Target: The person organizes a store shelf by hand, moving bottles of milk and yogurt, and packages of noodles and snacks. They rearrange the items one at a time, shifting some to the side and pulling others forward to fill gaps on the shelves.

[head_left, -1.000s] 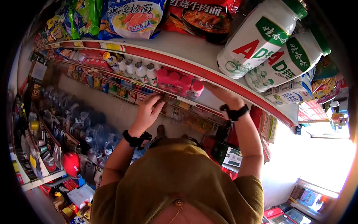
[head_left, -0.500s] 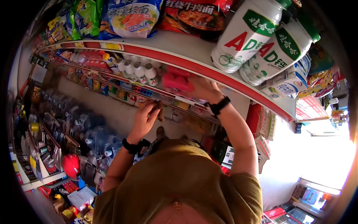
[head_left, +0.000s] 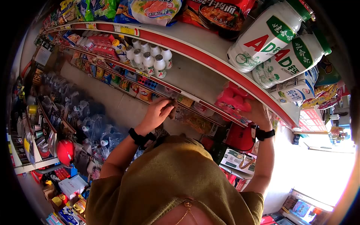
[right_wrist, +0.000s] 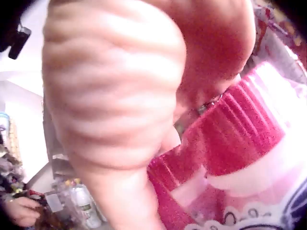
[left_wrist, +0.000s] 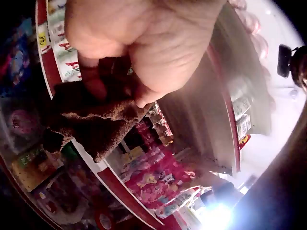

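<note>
My left hand (head_left: 156, 113) is at the front edge of the middle shelf and pinches a brown cloth (left_wrist: 100, 122), whose fuzzy, ragged edge hangs below the fingers in the left wrist view. My right hand (head_left: 258, 114) grips a shrink-wrapped pack of pink bottles (head_left: 230, 99) at the right end of the same shelf. In the right wrist view the pink pack (right_wrist: 240, 139) is close against the palm, and most of the fingers are hidden. Several white bottles with silver caps (head_left: 148, 62) stand on this shelf to the left.
Above, a red-edged shelf (head_left: 180, 45) overhangs the hands. On it stand two large white bottle-shaped jars (head_left: 268, 35), a milk carton (head_left: 294, 92) and noodle packets (head_left: 219, 17). Boxes (head_left: 238, 161) stand low on the right. Bottles in plastic wrap (head_left: 97, 129) and a red helmet-like object (head_left: 66, 152) lie left.
My right hand has reached the pink pack and slid it rightward along the shelf, away from the white bottles. My left hand, still with the cloth, has shifted slightly right.
</note>
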Available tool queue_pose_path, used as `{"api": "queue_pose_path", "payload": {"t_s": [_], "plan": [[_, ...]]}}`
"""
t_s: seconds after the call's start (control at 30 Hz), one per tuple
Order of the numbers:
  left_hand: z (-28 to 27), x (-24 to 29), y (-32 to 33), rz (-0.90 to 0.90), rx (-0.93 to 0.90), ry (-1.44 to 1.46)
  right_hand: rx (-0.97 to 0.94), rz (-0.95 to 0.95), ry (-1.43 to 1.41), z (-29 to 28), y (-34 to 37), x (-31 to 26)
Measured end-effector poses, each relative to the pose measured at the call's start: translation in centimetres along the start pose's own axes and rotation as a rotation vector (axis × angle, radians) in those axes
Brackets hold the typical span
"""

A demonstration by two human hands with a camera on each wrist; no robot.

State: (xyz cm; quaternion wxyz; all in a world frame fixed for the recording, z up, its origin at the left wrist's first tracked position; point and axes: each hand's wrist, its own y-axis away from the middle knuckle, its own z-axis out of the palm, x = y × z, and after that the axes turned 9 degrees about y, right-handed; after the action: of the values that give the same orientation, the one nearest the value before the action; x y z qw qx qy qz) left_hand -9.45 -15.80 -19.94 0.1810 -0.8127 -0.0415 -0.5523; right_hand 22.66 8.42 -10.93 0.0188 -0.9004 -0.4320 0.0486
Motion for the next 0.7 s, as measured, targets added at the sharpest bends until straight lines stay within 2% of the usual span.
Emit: {"api": "queue_pose_path", "payload": {"t_s": [0.13, 0.2, 0.23, 0.3, 0.33, 0.37, 0.43, 0.47, 0.5, 0.53, 0.57, 0.63, 0.67, 0.7], "plan": [[0.3, 0.9, -0.4, -0.042, -0.006, 0.000, -0.112, 0.083, -0.044, 0.7, 1.9, 2.9], [0.6, 1.1, -0.7, -0.025, -0.006, -0.023, -0.004, 0.021, 0.008, 1.2, 2.5, 3.4], [0.7, 1.4, -0.9, -0.029, -0.014, -0.021, -0.009, 0.027, 0.005, 1.2, 2.6, 3.4], [1.1, 2.0, -1.5, 0.057, 0.001, -0.014, -0.115, 0.086, 0.143, 1.0, 2.6, 3.0], [1.4, 2.0, -1.6, 0.056, -0.004, -0.014, 0.004, 0.029, 0.162, 0.8, 2.8, 2.3], [1.5, 1.9, -1.8, 0.015, -0.029, 0.025, 0.003, 0.030, 0.162, 0.4, 2.7, 1.1], [1.7, 1.8, -2.5, -0.029, -0.045, 0.066, 0.172, 0.077, 0.135, -0.9, 1.9, -2.5], [1.8, 1.8, -2.7, -0.118, -0.087, 0.171, 0.251, 0.030, 0.150, -1.3, 1.7, -4.6], [2.0, 1.8, -2.9, -0.207, -0.128, 0.277, 0.327, -0.057, -0.020, -0.2, 1.2, -5.9], [2.7, 1.9, -3.1, -0.200, -0.089, 0.410, 0.320, -0.075, -0.202, 0.6, 0.9, -8.0], [3.2, 2.3, -3.3, -0.203, -0.089, 0.410, 0.177, -0.053, -0.387, 1.0, 0.8, -9.7], [3.8, 3.2, -3.6, -0.423, -0.122, 0.850, 0.173, -0.092, -0.617, 4.9, 0.0, -12.0], [3.9, 3.0, -3.6, -0.434, -0.142, 0.859, 0.061, -0.041, -0.746, 5.8, -0.1, -12.9], [3.8, 3.0, -3.7, -0.437, -0.134, 0.857, -0.132, 0.108, -0.934, 5.8, -0.3, -13.7]]}}
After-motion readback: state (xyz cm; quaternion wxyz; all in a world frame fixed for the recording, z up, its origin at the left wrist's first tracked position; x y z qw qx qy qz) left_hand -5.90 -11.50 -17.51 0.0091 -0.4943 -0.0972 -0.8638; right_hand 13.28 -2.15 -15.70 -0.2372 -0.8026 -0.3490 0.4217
